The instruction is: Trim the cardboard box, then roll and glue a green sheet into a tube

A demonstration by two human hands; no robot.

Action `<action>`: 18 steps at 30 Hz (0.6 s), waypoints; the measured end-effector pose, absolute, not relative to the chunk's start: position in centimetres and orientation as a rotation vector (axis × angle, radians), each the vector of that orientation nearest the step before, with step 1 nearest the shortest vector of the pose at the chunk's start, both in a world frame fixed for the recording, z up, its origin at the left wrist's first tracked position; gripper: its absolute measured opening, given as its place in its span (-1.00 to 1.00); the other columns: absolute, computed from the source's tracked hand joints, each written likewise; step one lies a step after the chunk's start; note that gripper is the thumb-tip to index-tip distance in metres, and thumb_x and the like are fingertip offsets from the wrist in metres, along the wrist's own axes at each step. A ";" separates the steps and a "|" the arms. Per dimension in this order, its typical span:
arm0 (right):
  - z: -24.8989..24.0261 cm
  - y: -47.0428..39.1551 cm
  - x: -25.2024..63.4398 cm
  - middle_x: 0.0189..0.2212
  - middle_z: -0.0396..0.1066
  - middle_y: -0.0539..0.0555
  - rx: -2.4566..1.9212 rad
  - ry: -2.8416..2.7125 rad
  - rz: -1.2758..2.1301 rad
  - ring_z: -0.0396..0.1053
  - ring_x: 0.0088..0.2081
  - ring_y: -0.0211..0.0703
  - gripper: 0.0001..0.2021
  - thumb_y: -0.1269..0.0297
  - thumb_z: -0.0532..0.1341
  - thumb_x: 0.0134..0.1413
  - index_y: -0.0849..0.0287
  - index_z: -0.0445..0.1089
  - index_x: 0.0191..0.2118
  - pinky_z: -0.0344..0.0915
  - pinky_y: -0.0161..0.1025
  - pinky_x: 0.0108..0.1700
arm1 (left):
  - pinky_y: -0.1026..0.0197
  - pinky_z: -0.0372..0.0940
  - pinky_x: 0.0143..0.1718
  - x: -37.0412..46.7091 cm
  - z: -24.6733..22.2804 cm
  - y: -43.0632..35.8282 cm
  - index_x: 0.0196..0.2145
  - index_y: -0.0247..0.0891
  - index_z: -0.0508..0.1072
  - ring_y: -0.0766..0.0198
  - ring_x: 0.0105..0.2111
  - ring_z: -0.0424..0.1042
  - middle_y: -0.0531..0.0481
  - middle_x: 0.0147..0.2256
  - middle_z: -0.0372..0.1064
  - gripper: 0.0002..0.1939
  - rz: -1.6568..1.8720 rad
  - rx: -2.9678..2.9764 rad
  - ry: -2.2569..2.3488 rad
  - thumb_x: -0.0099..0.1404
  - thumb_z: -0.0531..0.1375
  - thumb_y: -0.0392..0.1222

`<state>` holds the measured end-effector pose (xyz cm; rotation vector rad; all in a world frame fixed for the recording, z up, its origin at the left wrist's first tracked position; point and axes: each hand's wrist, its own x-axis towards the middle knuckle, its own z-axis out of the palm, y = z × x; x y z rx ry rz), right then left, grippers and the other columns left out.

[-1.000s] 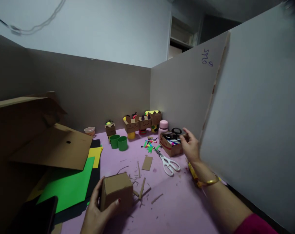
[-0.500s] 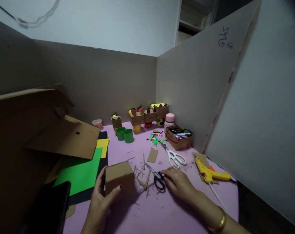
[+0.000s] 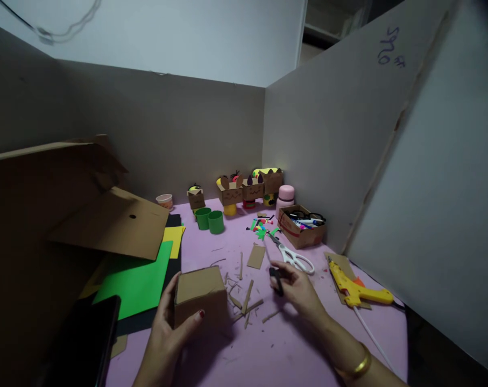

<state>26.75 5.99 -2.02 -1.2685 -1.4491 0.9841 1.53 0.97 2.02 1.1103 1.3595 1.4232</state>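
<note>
My left hand (image 3: pixel 171 317) is closed on a small cardboard box (image 3: pixel 201 290), thumb across its near face and fingers behind its left side. In my right hand (image 3: pixel 294 285) are black-handled scissors (image 3: pixel 276 282), gripped by the handles. Their blades point up and away and are hard to make out. Thin cardboard offcuts (image 3: pixel 247 298) lie scattered between the box and my right hand. A small cardboard rectangle (image 3: pixel 256 256) lies just beyond them. White-handled scissors (image 3: pixel 294 258) rest right behind my right hand.
A yellow glue gun (image 3: pixel 356 287) lies at right, its cord off the edge. Behind stand a cardboard tray of pens (image 3: pixel 302 231), a pink bottle (image 3: pixel 285 199), green cups (image 3: pixel 216 221) and several cardboard figures (image 3: pixel 231 193). Coloured sheets (image 3: pixel 139 285), a large carton (image 3: pixel 110 223) and a dark device (image 3: pixel 86 344) occupy the left.
My right hand has picked the black-handled scissors up from the table and turned them so the blades point away. My left hand still holds the box. The view has shifted slightly.
</note>
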 end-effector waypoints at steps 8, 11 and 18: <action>-1.9 4.0 26.1 -0.47 0.46 -0.02 -0.669 -0.614 1.909 0.39 -0.46 -0.35 -0.50 0.17 0.51 -0.34 0.22 0.49 -0.18 0.33 -0.46 -0.41 | 0.00 0.30 0.03 1.7 1.0 0.6 0.23 -0.21 0.06 -0.16 0.12 0.24 -0.24 0.20 0.17 -0.01 1.402 1.164 1.231 -0.10 0.38 -0.02; -1.7 3.6 26.2 -0.55 0.45 -0.03 -0.623 -0.477 2.033 0.35 -0.54 -0.41 -0.52 0.17 0.52 -0.35 0.25 0.53 -0.21 0.31 -0.51 -0.44 | 0.01 0.24 0.08 1.6 0.8 0.6 0.24 -0.23 0.02 -0.12 0.15 0.20 -0.24 0.21 0.16 0.00 1.375 1.224 1.223 -0.09 0.38 -0.07; -1.3 1.9 25.7 -0.44 0.49 0.03 -0.871 -1.266 1.487 0.38 -0.44 -0.23 -0.66 0.26 0.43 -0.17 0.12 0.51 -0.17 0.30 -0.34 -0.40 | -0.08 0.18 0.11 2.0 0.8 0.5 0.23 -0.24 0.01 -0.19 0.16 0.18 -0.28 0.21 0.14 0.04 1.312 1.268 1.273 -0.14 0.40 -0.07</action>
